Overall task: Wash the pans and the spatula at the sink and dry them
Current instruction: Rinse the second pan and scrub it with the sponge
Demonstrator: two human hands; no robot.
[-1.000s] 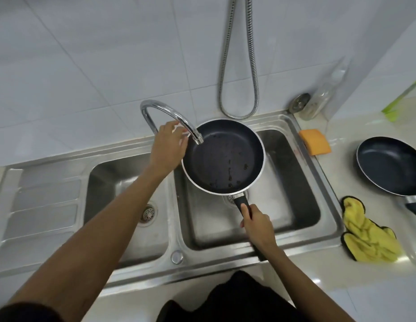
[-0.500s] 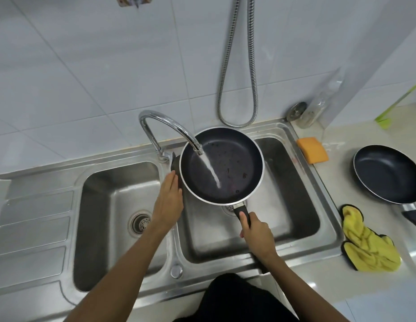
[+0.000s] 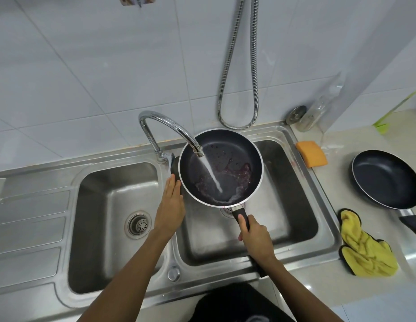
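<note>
A dark frying pan (image 3: pixel 234 159) with reddish residue is held over the right sink basin (image 3: pixel 293 219). My right hand (image 3: pixel 254 235) grips its black handle. Water runs from the curved tap (image 3: pixel 165 129) onto the pan's inside and pools near the front rim. My left hand (image 3: pixel 171 205) is flat with fingers together, its side against the pan's left rim, holding nothing. A second dark pan (image 3: pixel 388 180) lies on the counter at the right. No spatula is visible.
An orange sponge (image 3: pixel 312 153) lies at the sink's back right corner. A yellow cloth (image 3: pixel 365 249) sits on the counter by the second pan. The left basin (image 3: pixel 104 210) has a drain strainer. A metal shower hose (image 3: pixel 239 89) hangs on the tiled wall.
My left hand left the tap lever and came down beside the pan's left rim. Water started running, and it now pools in the pan and loosens residue.
</note>
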